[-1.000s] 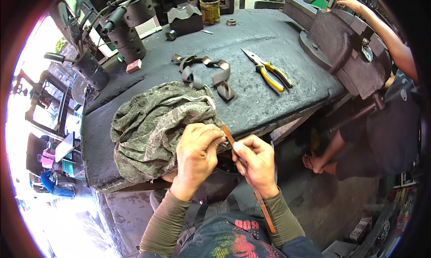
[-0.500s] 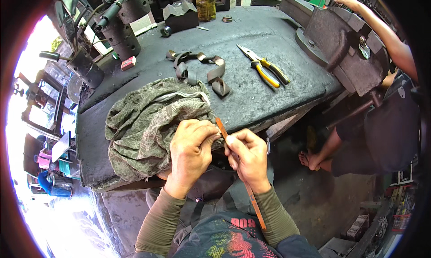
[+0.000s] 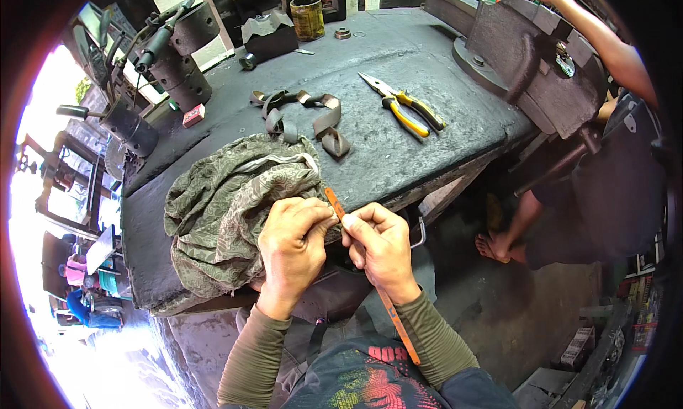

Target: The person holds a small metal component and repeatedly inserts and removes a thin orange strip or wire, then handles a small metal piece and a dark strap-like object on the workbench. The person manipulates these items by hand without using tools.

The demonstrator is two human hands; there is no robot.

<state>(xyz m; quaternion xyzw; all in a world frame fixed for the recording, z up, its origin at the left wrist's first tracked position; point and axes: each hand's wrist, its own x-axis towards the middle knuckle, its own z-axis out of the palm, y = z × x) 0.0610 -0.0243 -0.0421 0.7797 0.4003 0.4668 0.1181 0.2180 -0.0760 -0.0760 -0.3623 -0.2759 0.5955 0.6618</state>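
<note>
On the dark workbench [image 3: 398, 146] the crumpled green cloth [image 3: 228, 210] lies soft and limp, while just off its front edge the left hand [image 3: 293, 247] and right hand [image 3: 378, 247] both pinch a thin orange strip [image 3: 370, 281], probably light, springy and best gripped near its top.

My left hand [image 3: 293, 245] and right hand [image 3: 380, 249] were side by side at the near edge of the bench [image 3: 398, 131], with a thin strip [image 3: 334, 203] pinched between them. The strip ran down past my right wrist toward five o'clock. A cloth [image 3: 228, 203] lay on the bench at nine o'clock from my hands. Bent straps [image 3: 313, 117] lay at twelve o'clock, pliers [image 3: 405, 110] at one o'clock. A vise [image 3: 526, 67] sat at two o'clock, a can [image 3: 308, 18] far behind.
</note>
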